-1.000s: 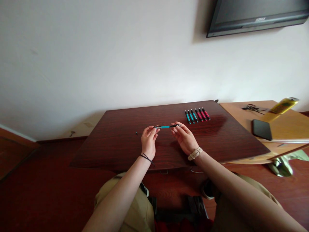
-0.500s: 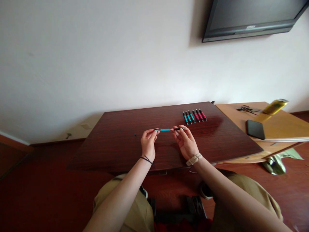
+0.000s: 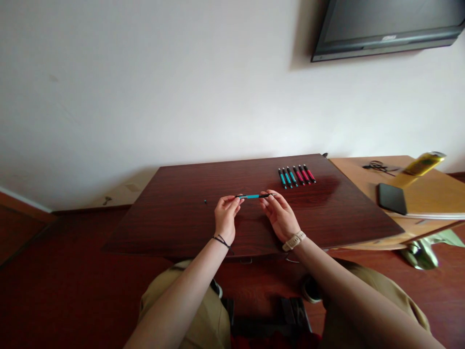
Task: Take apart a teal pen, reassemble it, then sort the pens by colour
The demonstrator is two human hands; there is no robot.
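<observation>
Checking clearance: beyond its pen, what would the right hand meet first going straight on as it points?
Past the pen, the right hand would probably meet the wall behind the table; the other pens lie right of that line. Height is unclear, so the table could come first.

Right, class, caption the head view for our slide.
Left hand and right hand hold a blue pen over a dark table, six pens lined up beyond.

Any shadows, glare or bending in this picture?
In the head view: a soft shadow darkens the wall left of the television; a faint sheen shows on the dark tabletop right of the lined-up pens; the yellow can leans outward, perhaps lens distortion.
</observation>
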